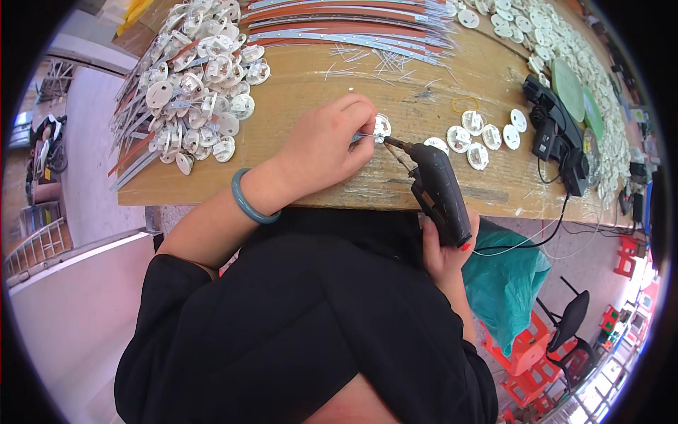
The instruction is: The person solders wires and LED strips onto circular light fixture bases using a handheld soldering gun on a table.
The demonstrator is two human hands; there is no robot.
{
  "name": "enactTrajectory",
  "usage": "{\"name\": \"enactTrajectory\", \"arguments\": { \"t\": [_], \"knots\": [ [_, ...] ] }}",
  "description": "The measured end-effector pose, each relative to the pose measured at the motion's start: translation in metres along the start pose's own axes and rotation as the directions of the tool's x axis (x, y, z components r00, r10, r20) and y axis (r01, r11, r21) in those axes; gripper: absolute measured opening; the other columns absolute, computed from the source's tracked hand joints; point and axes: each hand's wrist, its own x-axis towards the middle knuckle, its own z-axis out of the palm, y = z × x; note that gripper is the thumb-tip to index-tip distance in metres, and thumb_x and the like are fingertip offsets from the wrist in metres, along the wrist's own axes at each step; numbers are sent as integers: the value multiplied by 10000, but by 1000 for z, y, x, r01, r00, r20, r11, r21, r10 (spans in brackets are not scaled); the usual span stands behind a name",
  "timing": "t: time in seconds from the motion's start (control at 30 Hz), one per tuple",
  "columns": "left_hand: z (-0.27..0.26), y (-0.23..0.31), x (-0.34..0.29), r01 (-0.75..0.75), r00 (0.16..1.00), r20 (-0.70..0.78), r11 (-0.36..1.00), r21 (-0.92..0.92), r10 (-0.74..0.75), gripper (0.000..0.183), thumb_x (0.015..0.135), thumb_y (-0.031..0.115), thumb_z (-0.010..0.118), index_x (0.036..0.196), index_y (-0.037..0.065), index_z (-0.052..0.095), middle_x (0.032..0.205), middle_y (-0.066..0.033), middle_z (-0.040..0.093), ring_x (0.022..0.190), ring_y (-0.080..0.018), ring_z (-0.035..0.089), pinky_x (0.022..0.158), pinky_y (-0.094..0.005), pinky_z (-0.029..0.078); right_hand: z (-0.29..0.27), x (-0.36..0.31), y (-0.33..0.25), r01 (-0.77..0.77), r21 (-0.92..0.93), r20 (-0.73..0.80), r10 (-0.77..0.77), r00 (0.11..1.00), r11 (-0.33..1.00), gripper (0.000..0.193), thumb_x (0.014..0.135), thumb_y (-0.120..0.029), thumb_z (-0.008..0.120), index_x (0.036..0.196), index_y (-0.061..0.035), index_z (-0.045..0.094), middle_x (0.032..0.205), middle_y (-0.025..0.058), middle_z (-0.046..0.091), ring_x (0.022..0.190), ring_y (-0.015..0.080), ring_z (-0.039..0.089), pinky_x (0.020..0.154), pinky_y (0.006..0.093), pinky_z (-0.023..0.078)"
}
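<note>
My right hand [445,251] is wrapped round a black soldering gun [439,185], below the table's front edge. The gun's tip meets a round white disc [382,127] on the table. My left hand [332,138] pinches a thin wire [361,136] whose end lies at that disc. Fingers partly hide the wire and what it runs to. Just right of the tip are several more white discs [477,156], some showing small metal parts. A thin solder wire [519,244] and a black cord trail from the gun to the right.
A heap of white discs with strips attached [201,85] covers the table's left. Light strips [346,28] lie at the back beside cut wire ends [381,65]. A black device [554,131], green plates [567,90] and many discs fill the right. A teal bag [505,283] hangs below.
</note>
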Motion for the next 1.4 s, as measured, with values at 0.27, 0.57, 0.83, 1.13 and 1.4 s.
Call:
{"name": "enactTrajectory", "arguments": {
  "t": [0.27, 0.57, 0.83, 1.13, 1.4],
  "knots": [
    [-2, 0, 0, 7, 1000, 8, 1000, 13, -7, 87, 795, 32, 618, 809, 19, 534, 1004, -104, 629, 730, -241, 604, 661, -325, 497, -2, -2, 3, -10, 18, 16, 10, 1000, 1000, 423, 791, -32, 740, 1144, 19, 513, 992, 120, 639, 875, 178, 622, 817, 295, 474],
    [-1, 0, 0, 10, 1000, 10, 1000, -4, -10, 87, 794, 32, 619, 810, 18, 534, 999, -98, 625, 727, -231, 600, 665, -322, 495, 0, 0, -1, 6, 1, 7, -6, 1000, 1000, 416, 793, -26, 735, 1142, 21, 514, 992, 118, 638, 869, 168, 618, 810, 289, 471],
    [-2, 1, 0, -5, 1000, 12, 1000, -5, 5, 91, 790, 27, 616, 806, 17, 528, 1000, -104, 624, 733, -247, 602, 667, -324, 495, 0, -2, 1, -33, 40, -19, 34, 999, 999, 419, 796, -32, 738, 1142, 23, 509, 983, 108, 633, 861, 156, 607, 812, 279, 462],
    [-1, 0, 0, 10, 1000, 11, 1000, 2, -10, 90, 792, 27, 616, 801, 17, 527, 1001, -106, 628, 730, -239, 601, 663, -325, 495, 2, 0, -3, -48, 54, -2, 48, 999, 997, 410, 805, -30, 732, 1143, 22, 506, 992, 108, 631, 880, 154, 603, 825, 280, 457],
    [-2, 0, 0, -10, 1000, 5, 1000, 6, 10, 96, 789, 30, 619, 798, 19, 524, 996, -102, 624, 729, -244, 596, 668, -324, 491, 0, -3, 2, -54, 86, -10, 55, 998, 995, 408, 807, -28, 731, 1143, 22, 506, 988, 103, 632, 872, 145, 599, 818, 274, 455]
  ]
}}
